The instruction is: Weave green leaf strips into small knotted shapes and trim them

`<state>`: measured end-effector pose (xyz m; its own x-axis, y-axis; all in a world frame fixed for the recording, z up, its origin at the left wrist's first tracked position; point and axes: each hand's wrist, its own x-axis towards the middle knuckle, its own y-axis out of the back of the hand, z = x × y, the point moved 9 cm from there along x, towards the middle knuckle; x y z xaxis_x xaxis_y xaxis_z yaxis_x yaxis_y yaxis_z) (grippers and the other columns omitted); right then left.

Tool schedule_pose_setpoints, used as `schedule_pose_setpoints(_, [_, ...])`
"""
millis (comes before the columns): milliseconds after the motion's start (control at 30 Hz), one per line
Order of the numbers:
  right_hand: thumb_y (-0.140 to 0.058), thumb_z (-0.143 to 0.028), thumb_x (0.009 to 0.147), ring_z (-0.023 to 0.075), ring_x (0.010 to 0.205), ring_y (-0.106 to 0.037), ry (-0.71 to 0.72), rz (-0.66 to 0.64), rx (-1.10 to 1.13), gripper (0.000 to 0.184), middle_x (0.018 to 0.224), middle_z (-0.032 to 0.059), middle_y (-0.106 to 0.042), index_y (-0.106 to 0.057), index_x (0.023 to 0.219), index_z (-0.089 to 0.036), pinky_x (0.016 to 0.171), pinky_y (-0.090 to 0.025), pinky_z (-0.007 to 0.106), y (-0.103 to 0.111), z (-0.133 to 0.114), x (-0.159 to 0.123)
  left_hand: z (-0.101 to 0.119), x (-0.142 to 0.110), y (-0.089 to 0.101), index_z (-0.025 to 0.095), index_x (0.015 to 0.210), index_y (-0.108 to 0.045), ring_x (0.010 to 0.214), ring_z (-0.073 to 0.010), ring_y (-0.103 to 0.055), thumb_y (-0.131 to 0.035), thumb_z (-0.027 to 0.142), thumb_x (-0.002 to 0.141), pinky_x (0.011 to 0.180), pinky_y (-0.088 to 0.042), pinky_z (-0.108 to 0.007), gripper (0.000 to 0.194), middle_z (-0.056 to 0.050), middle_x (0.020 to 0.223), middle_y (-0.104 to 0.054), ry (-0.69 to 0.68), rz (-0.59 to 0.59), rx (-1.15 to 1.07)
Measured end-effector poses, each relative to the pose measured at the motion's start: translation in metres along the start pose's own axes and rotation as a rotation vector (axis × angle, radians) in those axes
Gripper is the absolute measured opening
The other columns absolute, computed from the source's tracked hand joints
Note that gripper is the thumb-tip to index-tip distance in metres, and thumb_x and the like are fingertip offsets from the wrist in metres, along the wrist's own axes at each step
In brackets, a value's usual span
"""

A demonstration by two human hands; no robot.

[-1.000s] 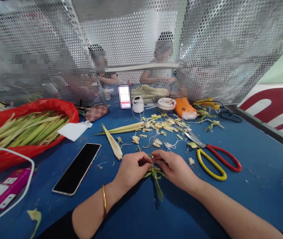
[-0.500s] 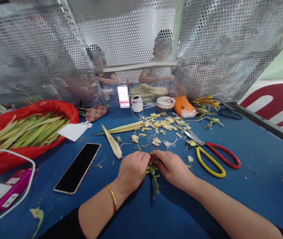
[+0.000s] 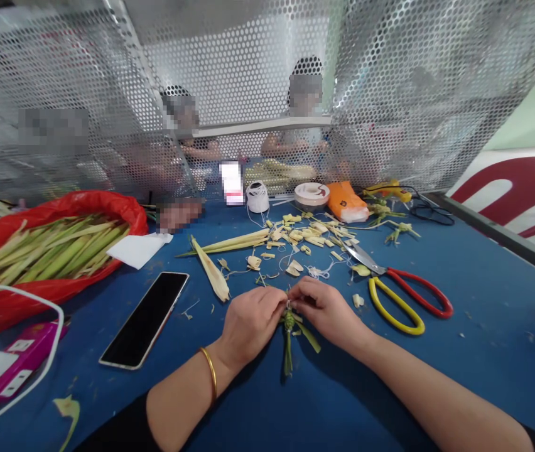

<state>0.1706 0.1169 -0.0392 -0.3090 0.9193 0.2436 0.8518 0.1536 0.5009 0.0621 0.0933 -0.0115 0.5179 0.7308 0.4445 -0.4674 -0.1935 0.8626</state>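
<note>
My left hand (image 3: 254,319) and my right hand (image 3: 324,309) meet in front of me over the blue tabletop, fingertips pinched together. Between them is a small figure of knotted green leaf strips (image 3: 289,323), its strip ends hanging down and out to the right. Both hands close at its top, where a bit of white thread seems to show; the exact grip is partly hidden by the fingers. Right of my right hand lie scissors (image 3: 380,271) with one red and one yellow handle. Pale leaf scraps (image 3: 296,233) and loose thread (image 3: 319,271) are scattered beyond the fingers.
Left are a red bag (image 3: 129,204) of long leaves, a phone (image 3: 147,317) and a purple power strip (image 3: 17,358) with a white cable. Behind stand a thread spool (image 3: 258,199), a tape roll (image 3: 311,196) and an orange packet (image 3: 348,204). People sit beyond the perforated screen (image 3: 243,63).
The leaf figure has turned, so its knotted body and hanging strips show more openly. My fingers have shifted to its top, and the right hand has moved slightly up.
</note>
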Motion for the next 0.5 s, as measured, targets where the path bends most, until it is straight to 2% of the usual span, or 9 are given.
schedule_pose_setpoints(133, [-0.051, -0.014, 0.082, 0.0137, 0.064, -0.054, -0.101, 0.016, 0.081, 0.011, 0.068, -0.0026, -0.056, -0.056, 0.076, -0.021, 0.060, -0.044, 0.025, 0.001, 0.008, 0.000, -0.004, 0.001, 0.000, 0.020, 0.085, -0.061, 0.074, -0.0170, -0.063, -0.044, 0.022, 0.094, 0.068, -0.044, -0.027, 0.019, -0.004, 0.078, -0.068, 0.037, 0.000, -0.051])
schedule_pose_setpoints(300, [-0.049, -0.017, 0.084, 0.0142, 0.064, -0.057, -0.189, -0.046, 0.224, 0.009, 0.066, -0.0026, -0.059, -0.055, 0.079, -0.021, 0.063, -0.045, 0.026, -0.003, 0.014, 0.000, -0.010, 0.001, -0.001, 0.020, 0.084, -0.062, 0.073, -0.0166, -0.062, -0.047, 0.020, 0.092, 0.068, -0.043, -0.027, 0.017, -0.003, 0.077, -0.068, 0.099, -0.006, -0.128])
schedule_pose_setpoints(367, [-0.049, -0.015, 0.083, 0.0141, 0.062, -0.056, -0.184, -0.063, 0.167, 0.010, 0.065, -0.0027, -0.057, -0.055, 0.078, -0.021, 0.060, -0.044, 0.026, 0.000, 0.013, 0.000, -0.013, 0.001, -0.002, 0.020, 0.082, -0.063, 0.073, -0.0160, -0.061, -0.049, 0.020, 0.091, 0.068, -0.042, -0.026, 0.016, -0.002, 0.076, -0.068, 0.136, -0.010, -0.175])
schedule_pose_setpoints(500, [-0.048, -0.004, 0.076, 0.0144, 0.068, -0.055, -0.055, -0.113, -0.155, 0.019, 0.077, 0.0005, -0.058, -0.057, 0.073, -0.021, 0.062, -0.042, 0.026, 0.012, 0.002, 0.000, -0.020, 0.000, -0.003, 0.021, 0.080, -0.062, 0.073, -0.0151, -0.061, -0.052, 0.022, 0.090, 0.068, -0.041, -0.025, 0.015, -0.001, 0.076, -0.067, 0.211, -0.044, -0.243])
